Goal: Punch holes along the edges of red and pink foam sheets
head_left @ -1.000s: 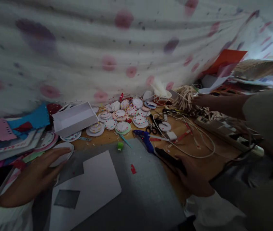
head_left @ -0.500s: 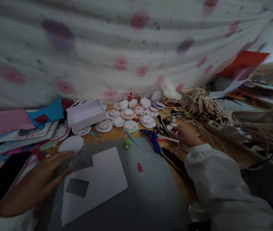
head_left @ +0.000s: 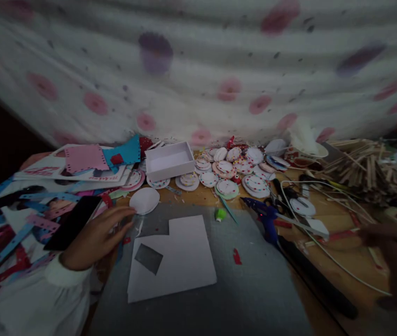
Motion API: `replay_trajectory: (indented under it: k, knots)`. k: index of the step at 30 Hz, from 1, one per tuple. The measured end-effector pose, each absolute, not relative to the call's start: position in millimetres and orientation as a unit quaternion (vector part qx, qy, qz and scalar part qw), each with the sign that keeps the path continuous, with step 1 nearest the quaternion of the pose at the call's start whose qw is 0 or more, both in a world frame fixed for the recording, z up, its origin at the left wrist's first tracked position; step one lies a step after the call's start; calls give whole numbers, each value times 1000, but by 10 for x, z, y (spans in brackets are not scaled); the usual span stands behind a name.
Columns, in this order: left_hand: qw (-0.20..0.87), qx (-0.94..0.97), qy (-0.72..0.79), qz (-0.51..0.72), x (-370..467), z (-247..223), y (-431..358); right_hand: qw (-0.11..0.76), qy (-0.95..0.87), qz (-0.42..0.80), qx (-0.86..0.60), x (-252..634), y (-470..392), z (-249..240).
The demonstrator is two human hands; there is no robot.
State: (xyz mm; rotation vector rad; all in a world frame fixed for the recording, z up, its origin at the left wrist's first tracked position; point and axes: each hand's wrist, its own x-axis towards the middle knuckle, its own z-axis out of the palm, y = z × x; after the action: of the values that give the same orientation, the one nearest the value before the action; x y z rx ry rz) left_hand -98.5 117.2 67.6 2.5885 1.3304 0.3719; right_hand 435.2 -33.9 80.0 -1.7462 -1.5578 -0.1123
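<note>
My left hand, fingers stretched out and apart, rests at the left edge of the grey mat. Its fingertips are close to a small stack of white paper discs. On the mat lies a white card with a square hole and a notched corner. At the far right, my right hand is dark and smeared by motion. A red strip-like piece is at its fingertips; whether it is held cannot be made out. The blue glue gun with a white stick lies between mat and hand.
Behind the mat are many decorated paper discs and a white open box. A phone lies on coloured scraps at left. Wooden sticks, a white cord and a black-handled tool occupy the right. A green cap stands on the mat.
The view has turned left, so things appear further right. My right hand has drawn back from beside the glue gun to the right edge. My left hand remains near the white discs.
</note>
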Motion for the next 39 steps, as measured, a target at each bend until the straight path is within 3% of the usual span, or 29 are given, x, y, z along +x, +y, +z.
replay_trajectory:
  k: [3, 5, 10, 19, 27, 33, 39]
  knots:
    - [109, 895, 419, 110, -750, 494, 1196, 357, -711, -17, -606, 3812, -317, 620]
    - [112, 905, 400, 94, -624, 367, 1168, 287, -798, 27, -529, 3445, -214, 459]
    - [167, 925, 338, 49, -462, 191, 931, 217, -846, 89, -478, 2886, -6, 182]
    - [149, 907, 392, 48, -690, 475, 423, 100, -920, 116, -360, 2506, -34, -67]
    - [59, 795, 602, 48, -1679, 230, 351, 120, -925, 27, -359, 2676, -182, -226]
    - [65, 802, 593, 41, -1979, 83, 326, 153, -924, -20, -350, 2728, -230, -274]
    - [60, 800, 594, 64, -1856, 349, 531, 203, -907, -6, -370, 2622, -143, -126]
